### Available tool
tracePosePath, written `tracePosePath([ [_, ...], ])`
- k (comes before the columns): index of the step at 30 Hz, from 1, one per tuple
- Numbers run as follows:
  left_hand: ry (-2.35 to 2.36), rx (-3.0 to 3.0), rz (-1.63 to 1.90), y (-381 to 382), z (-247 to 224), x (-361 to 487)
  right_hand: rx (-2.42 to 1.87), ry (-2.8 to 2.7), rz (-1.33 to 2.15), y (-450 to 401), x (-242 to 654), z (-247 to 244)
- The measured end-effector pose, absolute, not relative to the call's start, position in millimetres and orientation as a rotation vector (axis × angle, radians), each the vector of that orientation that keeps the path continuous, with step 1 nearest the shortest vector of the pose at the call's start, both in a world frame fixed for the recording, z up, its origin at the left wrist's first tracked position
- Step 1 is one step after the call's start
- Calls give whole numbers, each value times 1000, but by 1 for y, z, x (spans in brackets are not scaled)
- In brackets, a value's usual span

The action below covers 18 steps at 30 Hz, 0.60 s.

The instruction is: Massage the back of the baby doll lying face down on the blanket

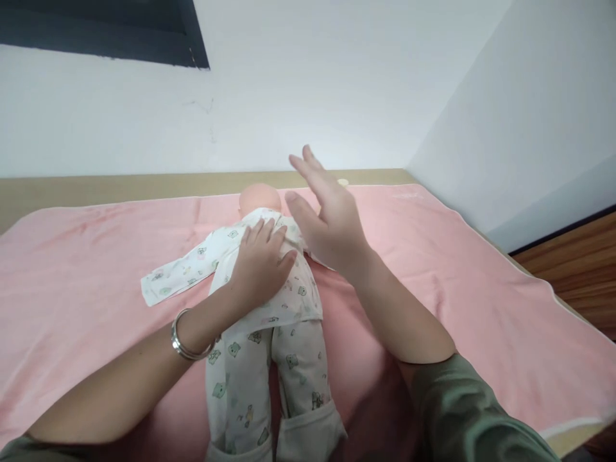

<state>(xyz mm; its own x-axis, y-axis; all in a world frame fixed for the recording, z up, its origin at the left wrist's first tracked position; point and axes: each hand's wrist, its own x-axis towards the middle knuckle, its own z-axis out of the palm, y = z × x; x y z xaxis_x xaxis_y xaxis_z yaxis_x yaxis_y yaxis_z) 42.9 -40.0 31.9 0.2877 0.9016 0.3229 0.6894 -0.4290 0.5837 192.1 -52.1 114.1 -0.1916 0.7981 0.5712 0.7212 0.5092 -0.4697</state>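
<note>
A baby doll (260, 197) in white printed pyjamas lies on the pink sheet, its bald head at the far end and no face showing. My left hand (262, 263), a silver bangle on its wrist, rests flat on the doll's upper back with fingers stretched out. Raised above the doll's right shoulder area, my right hand (332, 221) is tilted on edge, fingers extended and thumb apart, holding nothing. One pyjama sleeve (180, 269) spreads out to the left. My right forearm and hand partly cover the other sleeve. The trouser legs (240, 391) point toward me.
A pink sheet (86, 276) covers the pale wooden surface (58, 190), whose far edge meets a white wall (308, 83). A dark-framed panel (96, 32) is at the upper left. Brown wood-grain furniture (572, 263) stands at the right.
</note>
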Motion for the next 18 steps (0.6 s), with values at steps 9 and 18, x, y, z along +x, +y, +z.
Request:
tracePosePath([
  [9,840,1083,1234,6,92,109,-1324,-1772,-69,16,247,102],
  [18,607,636,1101,21,103,135,-1536,-1974,-130,31,230,83],
])
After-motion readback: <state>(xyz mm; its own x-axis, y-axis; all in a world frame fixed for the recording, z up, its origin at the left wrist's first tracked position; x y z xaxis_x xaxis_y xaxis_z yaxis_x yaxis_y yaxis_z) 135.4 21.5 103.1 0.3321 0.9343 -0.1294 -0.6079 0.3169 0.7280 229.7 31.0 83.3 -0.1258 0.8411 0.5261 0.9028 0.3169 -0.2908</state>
